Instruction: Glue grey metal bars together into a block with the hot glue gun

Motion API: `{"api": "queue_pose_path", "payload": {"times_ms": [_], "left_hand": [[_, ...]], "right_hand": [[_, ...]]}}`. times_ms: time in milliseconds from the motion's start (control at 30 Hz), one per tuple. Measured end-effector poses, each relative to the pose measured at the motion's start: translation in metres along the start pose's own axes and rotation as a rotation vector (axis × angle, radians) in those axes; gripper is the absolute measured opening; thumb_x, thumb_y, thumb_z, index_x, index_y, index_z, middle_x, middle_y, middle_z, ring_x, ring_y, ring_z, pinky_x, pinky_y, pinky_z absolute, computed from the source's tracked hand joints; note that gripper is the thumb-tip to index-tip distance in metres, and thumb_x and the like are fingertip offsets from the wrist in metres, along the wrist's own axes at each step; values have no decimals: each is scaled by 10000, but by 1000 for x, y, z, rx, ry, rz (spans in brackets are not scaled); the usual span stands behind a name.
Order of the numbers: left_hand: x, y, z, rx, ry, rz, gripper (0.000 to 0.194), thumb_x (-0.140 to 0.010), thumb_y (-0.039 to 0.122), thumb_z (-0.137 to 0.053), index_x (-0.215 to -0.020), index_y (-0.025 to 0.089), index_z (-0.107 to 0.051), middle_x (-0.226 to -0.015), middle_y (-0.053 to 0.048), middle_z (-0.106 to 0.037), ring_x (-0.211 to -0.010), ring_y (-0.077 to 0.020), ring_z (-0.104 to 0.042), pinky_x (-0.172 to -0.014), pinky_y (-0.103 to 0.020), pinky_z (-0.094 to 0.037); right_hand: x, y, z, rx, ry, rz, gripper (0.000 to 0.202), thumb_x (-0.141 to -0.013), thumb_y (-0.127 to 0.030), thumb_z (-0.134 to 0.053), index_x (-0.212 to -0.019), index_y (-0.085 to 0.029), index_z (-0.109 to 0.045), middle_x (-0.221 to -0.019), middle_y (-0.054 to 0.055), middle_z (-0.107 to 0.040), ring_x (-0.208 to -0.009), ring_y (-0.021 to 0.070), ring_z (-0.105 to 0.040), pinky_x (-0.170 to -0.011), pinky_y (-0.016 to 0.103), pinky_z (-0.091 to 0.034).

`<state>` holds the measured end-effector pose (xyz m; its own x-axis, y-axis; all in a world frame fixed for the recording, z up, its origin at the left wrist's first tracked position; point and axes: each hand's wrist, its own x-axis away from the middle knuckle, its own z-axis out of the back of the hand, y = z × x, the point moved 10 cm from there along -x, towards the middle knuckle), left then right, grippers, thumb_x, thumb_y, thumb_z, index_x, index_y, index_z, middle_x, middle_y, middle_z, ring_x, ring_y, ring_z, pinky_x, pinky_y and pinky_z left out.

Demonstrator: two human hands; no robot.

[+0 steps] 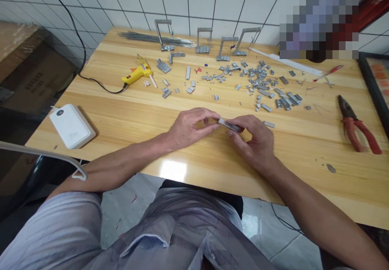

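Just above the front part of the table, a short grey strip of staples point(228, 125) is held level between my two hands. My left hand point(190, 128) pinches its left end between thumb and fingertips. The thumb and fingers of my right hand point(255, 140) close on its right end and hide part of it. Another grey strip point(269, 124) lies on the wood just right of my right hand. Farther back spreads a loose heap of grey staple pieces point(261, 77), some in blocks, some in small bits.
Several grey frames, one an upright stand point(204, 39), line the tiled wall beside thin metal rods point(133, 37). A yellow glue gun point(138, 73) and white power bank point(72, 126) are left. Red-handled pliers point(354, 126) and a red pen point(328, 73) lie right.
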<state>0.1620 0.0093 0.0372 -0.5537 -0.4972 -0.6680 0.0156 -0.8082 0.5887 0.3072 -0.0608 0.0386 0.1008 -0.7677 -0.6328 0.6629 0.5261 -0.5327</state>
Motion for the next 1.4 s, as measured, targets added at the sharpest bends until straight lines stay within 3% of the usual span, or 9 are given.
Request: {"api": "queue_pose_path", "payload": {"times_ms": [200,733,867,1033,1167,1400], "left_hand": [[3,-9,-6,54,-14,95,158,-931,244,-802,-1074,186,-774,-974,-41,-829,-765,-110,-750,-764,-226,-597],[7,-2,-9,106,19,-43,181,-924,148,-791,-1096,203,-798,-1050,-68,-845,-967,-150,-807,-860,-241,-647],[4,-4,-10,157,-9,50,131,-932,200,-791,-1062,212,-806,-1012,-53,-843,-877,-140,-795,-784,-235,-631],[6,-19,-14,233,-35,317,150,-925,322,-804,-995,189,-813,-783,-12,-792,-600,-90,-669,-593,-212,-532],[10,-28,-17,257,-46,433,189,-909,367,-806,-974,190,-816,-807,-22,-800,-676,-114,-700,-628,-220,-544],[13,-32,-21,288,-86,452,217,-929,388,-777,-1021,196,-821,-856,-30,-808,-711,-113,-695,-639,-222,-528]], "right_hand": [[3,-8,-1,82,13,68,273,-956,-140,-696,-1198,-265,-701,-996,55,-767,-882,189,-735,-753,325,-599],[6,-12,-2,86,13,91,316,-912,-64,-686,-1173,-240,-705,-1001,78,-762,-845,188,-751,-695,306,-614],[6,-12,-3,81,14,82,310,-914,-71,-680,-1171,-243,-702,-993,71,-767,-844,186,-750,-693,302,-609],[3,-12,-4,106,8,57,242,-922,-103,-681,-1129,-227,-705,-927,55,-780,-767,176,-734,-680,300,-596],[2,-10,-3,146,8,16,170,-946,-164,-677,-1090,-252,-697,-864,21,-783,-707,173,-718,-651,308,-585],[3,-8,-2,164,4,-2,129,-955,-212,-691,-1079,-250,-685,-872,27,-788,-707,176,-718,-639,314,-580]]}}
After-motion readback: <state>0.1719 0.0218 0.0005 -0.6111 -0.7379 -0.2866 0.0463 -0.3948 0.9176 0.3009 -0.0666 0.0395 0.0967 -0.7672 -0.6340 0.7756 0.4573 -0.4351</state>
